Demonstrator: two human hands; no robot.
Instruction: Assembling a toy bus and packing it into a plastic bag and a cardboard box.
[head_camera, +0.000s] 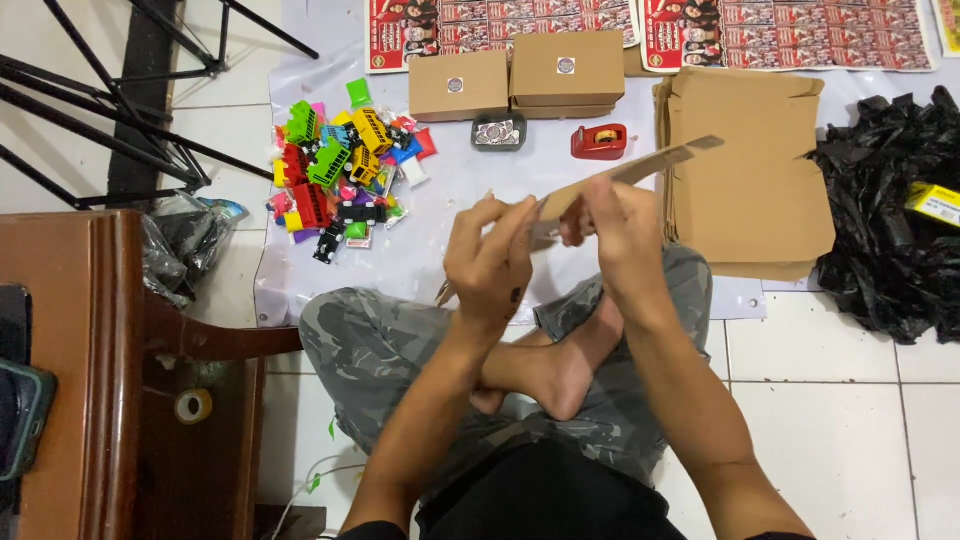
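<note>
Item: flat brown cardboard box blank (630, 172), held edge-on above our lap, our left hand (490, 262) and right hand (618, 232) both closed on its near end; we judge it light, stiff yet creasable, best gripped beside the fold lines.

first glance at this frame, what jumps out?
Centre frame, the left hand and right hand hold a flat brown cardboard blank edge-on above the crossed legs. Upper left on the white sheet lies a bright heap of small plastic toy vehicles; beside it stand two closed brown cardboard boxes. On the right, a stack of flat cardboard blanks lies next to crumpled black plastic bags.
</note>
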